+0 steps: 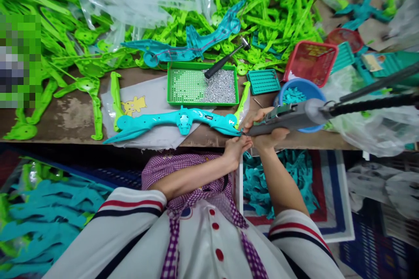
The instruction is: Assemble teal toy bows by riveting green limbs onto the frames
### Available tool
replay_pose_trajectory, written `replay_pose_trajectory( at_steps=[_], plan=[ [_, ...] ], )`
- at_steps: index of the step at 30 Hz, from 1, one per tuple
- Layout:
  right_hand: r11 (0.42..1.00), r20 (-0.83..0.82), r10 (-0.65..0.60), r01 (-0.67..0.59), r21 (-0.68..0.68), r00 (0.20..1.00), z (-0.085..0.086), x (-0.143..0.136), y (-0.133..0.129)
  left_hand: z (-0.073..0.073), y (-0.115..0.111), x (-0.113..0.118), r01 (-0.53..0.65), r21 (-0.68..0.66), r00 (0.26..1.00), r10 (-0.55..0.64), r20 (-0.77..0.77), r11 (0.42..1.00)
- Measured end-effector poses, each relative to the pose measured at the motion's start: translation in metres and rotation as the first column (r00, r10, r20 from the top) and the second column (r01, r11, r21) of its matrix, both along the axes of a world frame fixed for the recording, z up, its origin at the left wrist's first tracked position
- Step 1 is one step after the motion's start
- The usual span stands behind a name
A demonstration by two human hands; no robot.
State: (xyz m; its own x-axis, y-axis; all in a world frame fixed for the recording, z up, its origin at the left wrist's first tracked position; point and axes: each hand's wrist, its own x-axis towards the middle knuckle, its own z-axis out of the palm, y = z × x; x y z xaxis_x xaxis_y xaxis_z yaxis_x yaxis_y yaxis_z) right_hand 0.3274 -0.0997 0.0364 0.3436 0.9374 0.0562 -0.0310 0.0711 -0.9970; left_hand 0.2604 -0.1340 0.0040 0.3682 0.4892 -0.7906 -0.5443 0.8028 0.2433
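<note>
A long turquoise plastic part point(153, 118) with a central hub lies across a grey cloth point(153, 91) at the bench's front edge. At its right tip, my left hand point(236, 150) is closed, fingers pinched on the part's end. My right hand point(265, 137) is wrapped around a grey power screwdriver point(284, 115), held nearly level with its nose pointing left at that same tip. The exact contact is hidden by my fingers. Lime green plastic arms point(115, 100) stand out behind both ends of the part. Behind it sits a green tray point(170, 89) of small silvery screws.
A hammer point(225, 59) rests over the tray's back rim. To the right are a blue bowl point(319, 89) of small turquoise pieces, a red basket point(310, 63) and a dark cable point(373, 104). Green parts point(278, 17) heap up behind; a bin point(347, 209) stands below.
</note>
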Motion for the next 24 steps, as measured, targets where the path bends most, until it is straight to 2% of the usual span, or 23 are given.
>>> replay_pose_trajectory(
  at_steps=[5, 10, 12, 14, 15, 16, 17, 18, 19, 20, 21, 22, 23, 24],
  plan=[
    [0.998, 0.04, 0.061, -0.059, -0.039, 0.997, 0.004, -0.002, 0.002, 0.002, 0.0, -0.001, -0.017, -0.042, 1.0, 0.016, -0.026, 0.999],
    [0.999, 0.02, 0.048, -0.048, 0.001, 0.999, 0.014, -0.006, 0.007, 0.001, 0.004, 0.002, 0.007, -0.037, 1.0, -0.008, -0.016, 0.999],
    [0.998, -0.013, -0.013, 0.014, 0.067, 1.0, 0.023, -0.009, 0.01, 0.001, 0.002, -0.004, 0.073, 0.006, 0.997, -0.073, -0.003, 0.997],
    [0.984, -0.055, -0.078, 0.085, 0.159, 0.995, 0.033, -0.013, 0.014, 0.003, -0.001, -0.026, 0.234, 0.112, 0.972, -0.237, 0.013, 0.966],
    [0.975, -0.07, -0.091, 0.103, 0.199, 0.993, 0.037, -0.014, 0.017, 0.006, 0.0, -0.043, 0.342, 0.207, 0.937, -0.35, -0.002, 0.916],
    [0.967, -0.083, -0.092, 0.109, 0.231, 0.992, 0.04, -0.015, 0.02, 0.01, 0.003, -0.065, 0.455, 0.331, 0.882, -0.469, -0.039, 0.827],
    [0.961, -0.097, -0.091, 0.113, 0.252, 0.991, 0.042, -0.016, 0.024, 0.015, 0.01, -0.09, 0.536, 0.491, 0.827, -0.544, -0.143, 0.687],
    [0.958, -0.11, -0.089, 0.115, 0.263, 0.99, 0.043, -0.017, 0.029, 0.02, 0.02, -0.118, 0.596, 0.631, 0.781, -0.542, -0.311, 0.496],
    [0.956, -0.121, -0.085, 0.115, 0.269, 0.989, 0.043, -0.019, 0.036, 0.025, 0.034, -0.146, 0.636, 0.702, 0.762, -0.402, -0.508, 0.32],
    [0.955, -0.126, -0.078, 0.111, 0.274, 0.989, 0.043, -0.023, 0.044, 0.028, 0.051, -0.173, 0.686, 0.706, 0.727, -0.183, -0.662, 0.173],
    [0.956, -0.127, -0.061, 0.094, 0.279, 0.99, 0.042, -0.027, 0.053, 0.031, 0.07, -0.198, 0.754, 0.655, 0.656, 0.016, -0.755, 0.048],
    [0.955, -0.125, -0.035, 0.07, 0.287, 0.992, 0.04, -0.034, 0.064, 0.031, 0.089, -0.22, 0.831, 0.555, 0.552, 0.16, -0.818, -0.035],
    [0.954, -0.12, -0.007, 0.043, 0.298, 0.993, 0.038, -0.041, 0.075, 0.03, 0.106, -0.239, 0.9, 0.425, 0.434, 0.248, -0.866, -0.093],
    [0.951, -0.114, 0.01, 0.025, 0.307, 0.993, 0.035, -0.049, 0.088, 0.027, 0.121, -0.253, 0.943, 0.299, 0.33, 0.284, -0.9, -0.15]
  ],
)
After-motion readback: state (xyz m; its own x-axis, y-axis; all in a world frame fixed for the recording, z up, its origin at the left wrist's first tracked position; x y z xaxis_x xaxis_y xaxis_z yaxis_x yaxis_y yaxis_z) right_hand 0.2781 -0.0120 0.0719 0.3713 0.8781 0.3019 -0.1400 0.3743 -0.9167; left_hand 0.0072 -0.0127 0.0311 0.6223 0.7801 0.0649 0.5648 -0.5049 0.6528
